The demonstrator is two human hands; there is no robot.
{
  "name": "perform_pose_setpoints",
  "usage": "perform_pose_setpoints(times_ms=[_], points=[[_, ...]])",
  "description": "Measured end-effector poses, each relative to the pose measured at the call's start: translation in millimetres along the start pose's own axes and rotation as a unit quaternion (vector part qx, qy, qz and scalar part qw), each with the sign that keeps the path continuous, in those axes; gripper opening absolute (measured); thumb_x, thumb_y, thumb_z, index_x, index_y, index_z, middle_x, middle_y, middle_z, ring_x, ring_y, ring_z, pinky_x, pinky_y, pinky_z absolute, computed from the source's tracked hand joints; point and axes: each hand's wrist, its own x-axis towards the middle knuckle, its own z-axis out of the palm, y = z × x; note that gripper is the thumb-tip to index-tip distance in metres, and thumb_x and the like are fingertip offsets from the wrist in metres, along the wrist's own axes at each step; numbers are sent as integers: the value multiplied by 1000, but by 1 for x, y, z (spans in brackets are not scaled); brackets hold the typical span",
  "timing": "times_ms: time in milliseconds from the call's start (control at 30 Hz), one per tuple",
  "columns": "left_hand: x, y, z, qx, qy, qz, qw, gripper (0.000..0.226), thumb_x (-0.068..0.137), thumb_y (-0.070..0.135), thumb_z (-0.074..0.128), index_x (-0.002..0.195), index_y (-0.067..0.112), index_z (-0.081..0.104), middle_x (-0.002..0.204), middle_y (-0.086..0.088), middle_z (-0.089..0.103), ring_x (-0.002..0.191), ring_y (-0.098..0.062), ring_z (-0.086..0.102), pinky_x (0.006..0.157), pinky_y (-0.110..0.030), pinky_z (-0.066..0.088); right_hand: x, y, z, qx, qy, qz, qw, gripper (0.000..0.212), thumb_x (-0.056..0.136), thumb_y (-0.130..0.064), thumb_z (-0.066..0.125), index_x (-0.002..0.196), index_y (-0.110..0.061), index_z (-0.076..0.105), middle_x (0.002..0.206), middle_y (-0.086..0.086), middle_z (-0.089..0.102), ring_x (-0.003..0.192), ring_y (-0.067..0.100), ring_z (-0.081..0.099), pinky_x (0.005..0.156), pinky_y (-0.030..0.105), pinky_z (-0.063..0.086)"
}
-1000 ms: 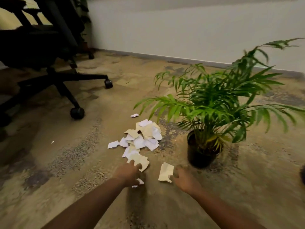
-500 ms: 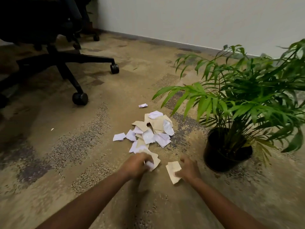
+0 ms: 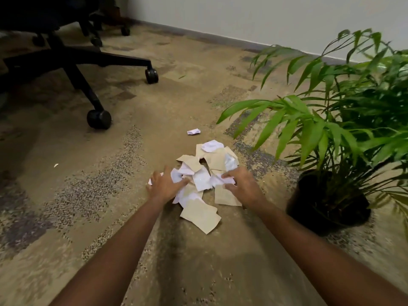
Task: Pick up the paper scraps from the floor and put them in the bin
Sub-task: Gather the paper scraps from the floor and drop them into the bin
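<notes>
On the carpeted floor, both hands are working at the near half of the scrap pile. The left hand [image 3: 164, 184] is lying palm-down with fingers spread, unclenched, pressing on white pieces at the pile's left edge; a scrap is showing from under its outer side. The right hand [image 3: 241, 184] is curling its fingertips [image 3: 227, 176] around a white piece at the pile's right side, apparently pinching it, with a tan sheet lying partly under the wrist. The hands are bracketing the pile from opposite sides, a placement suited to raking loose paper inward so that it can be lifted in one bundle.

The paper scraps [image 3: 202, 181] are resting in an overlapping heap of tan and white pieces between the hands and beyond them; none is lifted clear of the floor [image 3: 154, 120]. One stray scrap [image 3: 193, 131] is lying apart, beyond the heap. A tiny fragment [image 3: 56, 165] is lying well to the left.

A potted plant [image 3: 326, 195] is standing just beside the pile on the right, its fronds overhanging the far scraps and likely to brush the right forearm. An office chair [image 3: 72, 62] is standing at the far left, well apart.

No bin is appearing in view. The gathering step is judged early: all scraps remain on the floor.
</notes>
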Motion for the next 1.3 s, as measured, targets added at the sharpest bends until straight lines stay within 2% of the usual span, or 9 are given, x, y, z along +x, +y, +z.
perform_pose_setpoints(times_ms=[133, 200, 433, 600, 733, 833, 1000, 1167, 1300], points=[[3, 7, -3, -38, -92, 45, 994, 101, 66, 70, 64, 147, 24, 25, 153, -14, 26, 144, -29, 21, 116, -51, 22, 30, -2, -6, -51, -107, 56, 991, 97, 67, -38, 80, 145, -31, 23, 155, 14, 3, 142, 35, 8, 111, 47, 26], [0, 11, -4, -44, -155, 73, 984, 113, 52, 72, 66, 148, 33, 20, 155, -9, 23, 145, -28, 20, 117, -51, 22, 43, -4, -8, -33, -168, 101, 980, 112, 64, -40, 82, 148, -34, 9, 156, 13, -15, 145, 36, -5, 115, 49, 18], [-17, 13, 5, 118, -241, 146, 952, 113, 57, 49, 84, 147, 34, 17, 152, -10, 13, 144, -30, 14, 118, -46, 23, 54, -23, -7, -135, -321, 97, 932, 101, 63, -42, 82, 143, -42, 20, 152, 10, 15, 140, 32, 20, 113, 46, 30], [-35, 15, 10, 200, -184, 194, 943, 92, 59, 41, 85, 135, 28, 34, 137, -8, 33, 134, -26, 28, 110, -41, 33, 29, -32, 0, -166, -327, 77, 927, 96, 56, -34, 87, 133, -44, 31, 140, 12, 22, 136, 36, 19, 108, 49, 35], [-44, 12, 11, 88, -204, 170, 960, 74, 66, 25, 84, 128, 20, 43, 133, -9, 36, 127, -24, 34, 97, -27, 36, 5, -28, 7, -173, -316, 52, 931, 81, 66, -23, 82, 131, -35, 36, 135, 14, 24, 131, 37, 19, 103, 47, 34], [-55, 11, 13, -34, -215, 143, 966, 55, 71, 7, 79, 118, 14, 51, 132, -10, 43, 107, -18, 45, 66, -17, 37, -14, -18, 7, -129, -296, 39, 946, 67, 70, -18, 78, 127, -29, 43, 136, 14, 29, 131, 34, 24, 105, 43, 31], [-73, 16, 16, -103, -187, 95, 972, 44, 73, 2, 76, 113, -5, 59, 107, -10, 61, 97, -21, 55, 77, -30, 44, -49, -6, 3, 6, -235, 41, 971, 53, 74, -2, 72, 123, -6, 53, 137, 16, 46, 122, 26, 46, 88, 27, 42], [-95, 37, 9, -110, -195, 90, 970, 33, 76, 0, 73, 108, -7, 64, 110, -18, 67, 98, -28, 63, 82, -38, 53, -87, 7, -9, 58, -186, 89, 977, 49, 74, -5, 73, 121, -9, 58, 135, 8, 52, 122, 21, 49, 90, 23, 42], [-124, 65, 6, -94, -245, 125, 957, 33, 78, -1, 71, 109, -6, 65, 116, -19, 67, 86, -22, 61, 56, -18, 49, -115, 18, -41, 60, -147, 109, 981, 48, 75, -13, 72, 121, -14, 58, 134, 6, 51, 120, 20, 49, 80, 21, 37]])
